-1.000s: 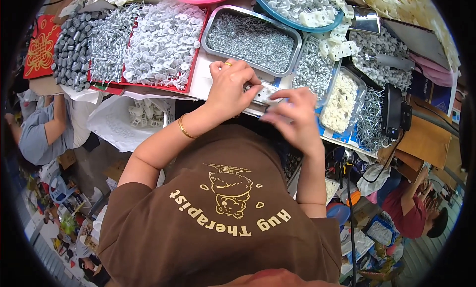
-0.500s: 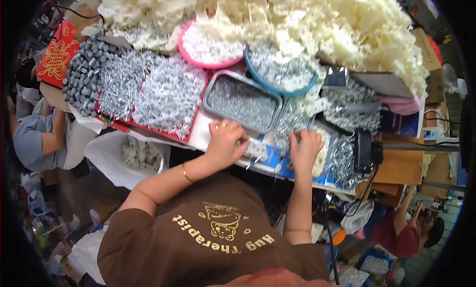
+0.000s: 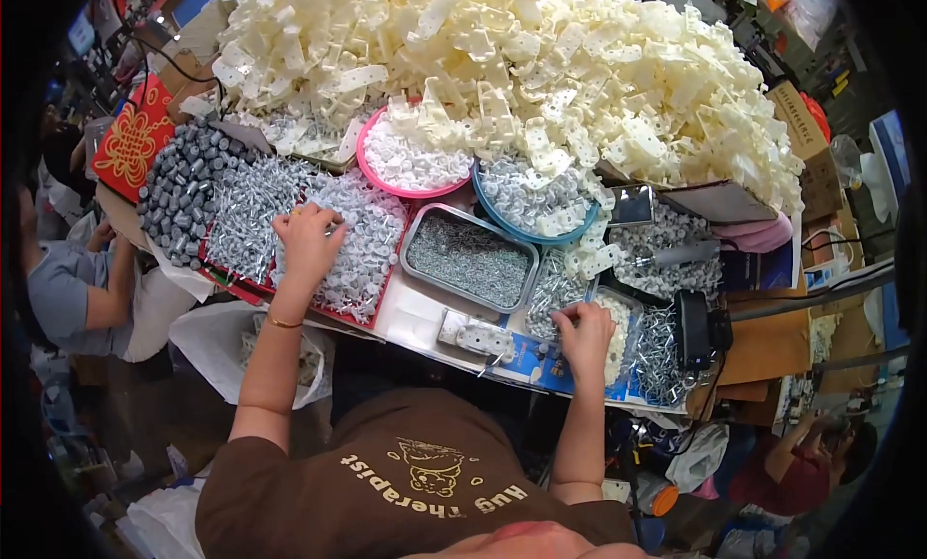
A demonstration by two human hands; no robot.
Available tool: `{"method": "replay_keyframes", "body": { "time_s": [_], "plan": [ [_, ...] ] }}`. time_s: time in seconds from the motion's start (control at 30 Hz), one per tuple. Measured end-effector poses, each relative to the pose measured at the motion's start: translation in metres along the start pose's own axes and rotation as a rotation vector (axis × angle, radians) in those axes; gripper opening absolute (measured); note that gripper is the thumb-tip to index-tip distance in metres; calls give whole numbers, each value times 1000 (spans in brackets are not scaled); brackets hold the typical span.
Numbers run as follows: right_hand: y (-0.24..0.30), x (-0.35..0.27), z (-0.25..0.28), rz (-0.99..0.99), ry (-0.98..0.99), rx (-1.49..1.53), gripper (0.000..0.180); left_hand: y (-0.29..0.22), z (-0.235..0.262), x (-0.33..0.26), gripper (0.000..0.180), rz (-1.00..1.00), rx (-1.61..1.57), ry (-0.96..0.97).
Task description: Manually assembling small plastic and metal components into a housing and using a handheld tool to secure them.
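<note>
Now, left hand fingers in white washers — right hand on clear tray

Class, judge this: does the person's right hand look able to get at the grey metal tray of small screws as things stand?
Probably yes. The right hand rests just right of the grey metal tray, which lies open-topped, with only small loose parts between them.

A brown short-sleeved T-shirt with cream print was worn, and a thin gold bracelet at ten o'clock.
</note>
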State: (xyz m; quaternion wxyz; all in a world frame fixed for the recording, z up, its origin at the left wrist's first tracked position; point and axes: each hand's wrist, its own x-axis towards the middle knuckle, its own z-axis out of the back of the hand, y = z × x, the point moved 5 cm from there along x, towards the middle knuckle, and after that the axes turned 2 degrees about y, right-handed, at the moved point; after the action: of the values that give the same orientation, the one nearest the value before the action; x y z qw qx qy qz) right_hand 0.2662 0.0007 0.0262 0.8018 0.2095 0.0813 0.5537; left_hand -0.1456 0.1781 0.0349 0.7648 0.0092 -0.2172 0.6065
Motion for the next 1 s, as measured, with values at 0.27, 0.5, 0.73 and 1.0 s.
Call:
{"method": "replay_keyframes", "body": {
  "time_s": [0.27, 0.5, 0.73, 1.0],
  "plan": [
    [-3, -13, 9, -176, 82, 420, 12, 1, 12, 0, 11, -107, -43, -35],
    [49, -32, 26, 50, -24, 798, 18, 9, 15, -8, 16, -126, -145, -73],
    [72, -45, 19, 5, 65, 966, 9, 2, 17, -18, 20, 76, -873, -89],
    [81, -52, -15, 264, 101, 463, 8, -119, 16, -61, 16, -132, -883, 233]
  ]
}}
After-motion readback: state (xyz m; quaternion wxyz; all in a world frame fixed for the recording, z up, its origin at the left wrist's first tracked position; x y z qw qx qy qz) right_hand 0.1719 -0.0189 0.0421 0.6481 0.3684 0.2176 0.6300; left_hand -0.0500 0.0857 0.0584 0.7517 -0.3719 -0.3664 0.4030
